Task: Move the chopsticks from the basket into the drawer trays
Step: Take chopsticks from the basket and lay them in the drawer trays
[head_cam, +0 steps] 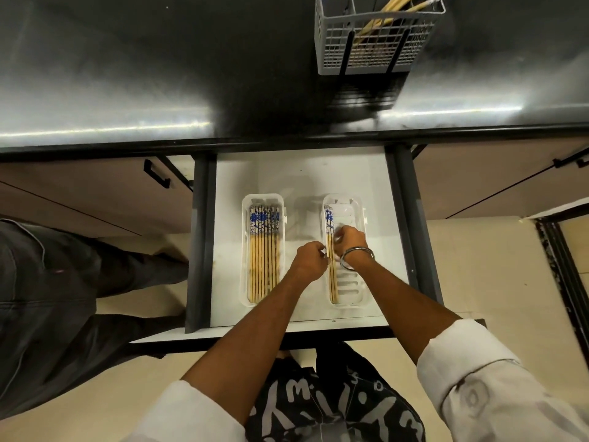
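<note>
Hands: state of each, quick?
Left hand: closed, fingers pinching the blue-patterned bamboo chopsticks in the right clear plastic tray.
Right hand: closed on the same chopsticks.

A single head-worn wide-angle view looks steeply down onto the open drawer [299, 173] and countertop [159, 74].

Your attire: white shirt sleeves, rolled up past the forearms, a faint grey circular print on the right sleeve [497, 387]. Silver metal bangle [356, 258] on your right wrist. Black trousers [334, 406] bearing white scribbled lettering.
</note>
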